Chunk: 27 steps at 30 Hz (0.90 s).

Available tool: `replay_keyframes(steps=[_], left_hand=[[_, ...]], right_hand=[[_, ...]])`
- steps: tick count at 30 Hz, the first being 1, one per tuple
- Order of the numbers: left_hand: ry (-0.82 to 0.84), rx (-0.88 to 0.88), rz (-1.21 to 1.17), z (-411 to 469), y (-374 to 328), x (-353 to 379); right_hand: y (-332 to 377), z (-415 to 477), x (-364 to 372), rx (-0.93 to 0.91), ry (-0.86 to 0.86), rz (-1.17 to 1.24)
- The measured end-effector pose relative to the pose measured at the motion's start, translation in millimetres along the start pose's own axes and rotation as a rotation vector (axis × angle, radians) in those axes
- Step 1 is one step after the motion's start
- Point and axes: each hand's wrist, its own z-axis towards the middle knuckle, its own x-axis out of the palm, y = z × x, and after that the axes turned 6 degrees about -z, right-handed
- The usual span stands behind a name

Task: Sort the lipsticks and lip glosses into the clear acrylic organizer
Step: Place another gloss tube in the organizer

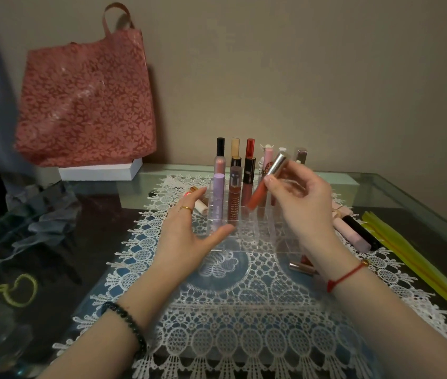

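Over the organizer (258, 237), right hand (305, 206) pinches a lip gloss (257, 195).

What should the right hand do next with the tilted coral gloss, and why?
Probably bring the coral lip gloss upright and lower it into an open cell. The right hand pinches it near its silver cap, tilted, with its lower end over the clear acrylic organizer, whose front cells look empty. The left hand rests open at the left front corner.
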Motion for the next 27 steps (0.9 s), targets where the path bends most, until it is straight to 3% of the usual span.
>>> replay_keyframes(steps=[4,10,27], left_hand=[[0.151,-0.124,0.063,0,10,4],[0.242,-0.215,-0.042,-3,12,8],[0.18,-0.172,-0.043,-2,14,8]], right_hand=[[-6,7,13,-0.052,-0.028,-0.124],[-22,3,22,-0.031,-0.018,-0.22],[-41,-1,24,-0.034,0.033,-0.282]])
